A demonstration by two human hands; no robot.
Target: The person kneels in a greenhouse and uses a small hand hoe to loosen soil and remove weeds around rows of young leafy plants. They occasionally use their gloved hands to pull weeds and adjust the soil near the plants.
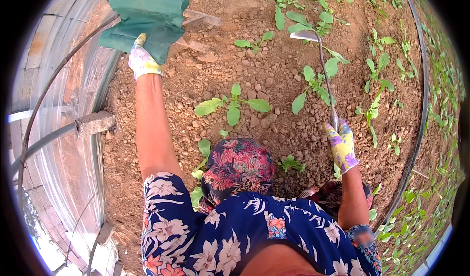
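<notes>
My left hand, in a yellow and purple flowered glove, grips the near edge of a green cloth-covered seat with wooden legs lying on the soil. In my right hand, gloved alike, is the handle of a small hand hoe. Its metal blade is beside the leaves of a green seedling at the upper right. Another leafy seedling grows between my arms, in front of my knee in flowered trousers.
Clear plastic sheeting with curved poles and a brick borders the left side. A black irrigation hose runs down the right, with dense small plants beyond it. More seedlings stand in rows in the crumbly brown soil.
</notes>
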